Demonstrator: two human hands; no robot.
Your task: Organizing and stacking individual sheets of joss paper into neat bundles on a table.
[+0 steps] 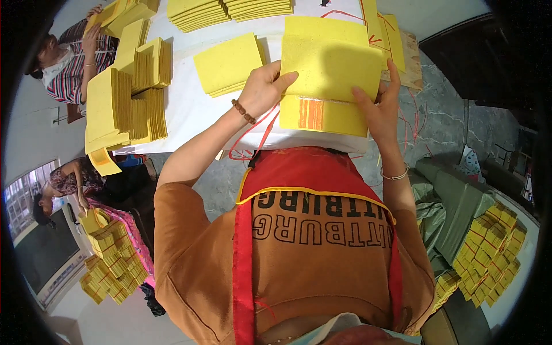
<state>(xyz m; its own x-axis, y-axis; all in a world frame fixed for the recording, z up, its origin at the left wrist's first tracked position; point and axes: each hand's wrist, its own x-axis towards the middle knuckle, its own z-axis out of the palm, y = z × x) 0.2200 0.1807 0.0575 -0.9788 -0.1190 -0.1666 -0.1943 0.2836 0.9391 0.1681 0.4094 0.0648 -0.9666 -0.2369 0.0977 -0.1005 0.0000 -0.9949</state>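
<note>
Both my hands grip a thick stack of yellow paper sheets (pixel 330 57) over the near edge of a white table (pixel 184 106). My left hand (pixel 264 86) holds the stack's left side, thumb on top. My right hand (pixel 379 106) clasps its lower right edge. Under the raised sheets lies a yellow bundle with an orange printed patch (pixel 322 115). Thin red string (pixel 259 135) trails from the table edge below my left wrist.
Another yellow stack (pixel 230 63) lies left of my hands, with tall piles (pixel 126 95) at the table's left end and more (pixel 230 11) at the far side. A person in a striped shirt (pixel 66 63) works at far left; another person (pixel 63 184) bends over bundles (pixel 109 259) below. Tied bundles (pixel 489 253) sit at right.
</note>
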